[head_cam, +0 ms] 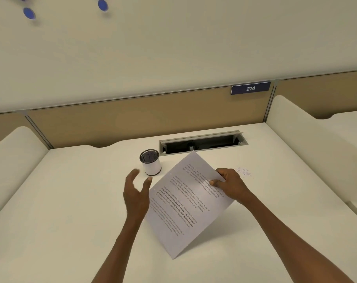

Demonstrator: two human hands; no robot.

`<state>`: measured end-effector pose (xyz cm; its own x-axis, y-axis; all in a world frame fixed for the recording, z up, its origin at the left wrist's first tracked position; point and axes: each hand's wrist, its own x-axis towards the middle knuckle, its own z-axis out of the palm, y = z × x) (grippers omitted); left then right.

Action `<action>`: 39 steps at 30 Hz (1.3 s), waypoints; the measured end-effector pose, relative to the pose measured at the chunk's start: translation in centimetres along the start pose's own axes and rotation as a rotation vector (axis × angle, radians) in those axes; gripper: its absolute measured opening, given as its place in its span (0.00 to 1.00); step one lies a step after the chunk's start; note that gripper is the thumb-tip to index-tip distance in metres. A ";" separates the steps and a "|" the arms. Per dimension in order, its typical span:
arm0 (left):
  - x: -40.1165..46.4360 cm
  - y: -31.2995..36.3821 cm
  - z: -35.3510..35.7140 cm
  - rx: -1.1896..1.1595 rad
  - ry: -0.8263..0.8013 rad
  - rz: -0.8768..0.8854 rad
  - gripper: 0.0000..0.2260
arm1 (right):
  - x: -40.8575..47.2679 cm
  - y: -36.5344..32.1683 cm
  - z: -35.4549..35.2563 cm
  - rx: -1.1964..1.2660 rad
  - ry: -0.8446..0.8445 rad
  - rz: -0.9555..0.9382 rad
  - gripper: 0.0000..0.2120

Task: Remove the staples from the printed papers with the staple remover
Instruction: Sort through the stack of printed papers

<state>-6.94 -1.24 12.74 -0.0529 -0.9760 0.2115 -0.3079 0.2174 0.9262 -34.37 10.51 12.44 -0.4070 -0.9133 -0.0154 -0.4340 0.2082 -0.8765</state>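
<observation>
The printed papers (189,203) were held tilted above the white desk (61,201), the long axis running from the far corner near the cable tray (202,142) down to the near corner in front of the person. The printed side faced up; the text ran diagonally.

The right hand (228,183) gripped the papers at their right edge, thumb on the printed face and fingers curled round the edge. The right forearm extended to the lower right of the view.

The left hand (136,193) was open, fingers straight and spread, holding nothing. It hovered just beside the left edge of the papers; contact with the sheet could not be determined. The hand was slightly blurred.

A pen cup (150,162) with a black mesh interior and a white wrap stood upright on the desk, beyond the left hand and just beside the far left edge of the papers. No contents were discernible in it.

A scatter of small dark specks (244,171) lay on the desk beyond the right hand; their nature could not be determined.

A blue plate reading 214 (250,88) was fixed to the tan partition (112,123) behind the desk.
</observation>
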 end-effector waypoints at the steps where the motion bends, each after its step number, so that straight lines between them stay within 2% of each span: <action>1: 0.3 1.3 0.3 0.015 -0.032 0.073 0.18 | 0.0 -0.3 0.0 -0.015 -0.010 -0.010 0.01; 4: 0.5 4.8 1.6 -0.006 -0.174 0.186 0.13 | 0.0 -1.1 -0.1 -0.064 -0.033 -0.027 0.01; 9: 0.1 6.1 3.8 -0.014 -0.306 0.187 0.16 | 0.3 -2.4 -0.2 -0.183 -0.081 -0.078 0.02; 14: -1.1 5.7 4.1 -0.053 -0.287 0.108 0.09 | 0.3 -3.2 -0.5 -0.267 -0.133 -0.119 0.03; 20: -1.6 4.7 3.4 -0.173 -0.217 -0.053 0.07 | 0.9 -3.6 -1.6 -0.243 -0.222 -0.078 0.05; 26: -1.2 3.5 2.4 -0.355 -0.170 -0.179 0.08 | 0.8 -2.6 -4.2 0.123 -0.145 0.029 0.10; 31: -0.6 2.7 2.9 -0.466 -0.146 -0.290 0.09 | 0.6 -1.2 -3.2 0.375 -0.219 0.044 0.16; 34: -0.4 1.9 3.6 -0.474 -0.105 -0.342 0.10 | 0.6 -0.4 -1.3 0.415 -0.132 0.047 0.14; 39: 0.2 1.0 4.5 -0.479 -0.024 -0.399 0.07 | 1.2 0.6 1.0 0.325 -0.020 0.100 0.12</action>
<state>-11.53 -1.30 12.29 -0.0450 -0.9824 -0.1815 0.1512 -0.1863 0.9708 -34.35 9.15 11.38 -0.4170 -0.9014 -0.1161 -0.1123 0.1778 -0.9776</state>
